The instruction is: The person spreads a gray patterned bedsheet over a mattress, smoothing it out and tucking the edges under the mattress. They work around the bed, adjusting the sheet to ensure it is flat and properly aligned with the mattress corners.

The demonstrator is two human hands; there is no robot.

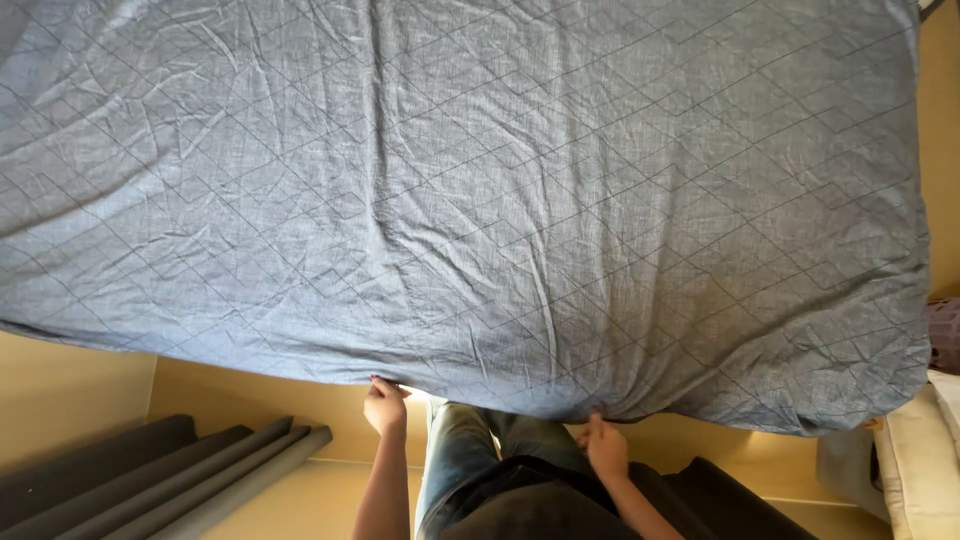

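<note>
**A:** Right at the bottom there, the person's legs in blue jeans (462, 450) stood between the two arms, and both hands were up at the near hem of the cover.

**B:** And what a grip it was! The left hand (385, 405) had its fingers curled shut, pinching the near edge of the blue-grey quilted bedspread (480, 200) from underneath.

**A:** The right hand (606, 447) matched it, just across the legs, fingers closed on the same hem where the cloth sagged lowest. Neither hand was open at all.

**B:** Out to the left of the left hand, dark grey rolled mats (170, 475) lay side by side on the yellowish floor (290, 500).

**A:** And off to the right of the right hand, a cream cushion (915, 460) sat at the frame's edge, with a small purple thing (945, 335) just above it; I couldn't tell what that was.

**B:** Beyond the hands, the bedspread ran away from the person, filling nearly everything, creased and crossed with a diamond stitch pattern.

**A:** It spread wide past both hands, its near edge hanging above the floor.
</note>
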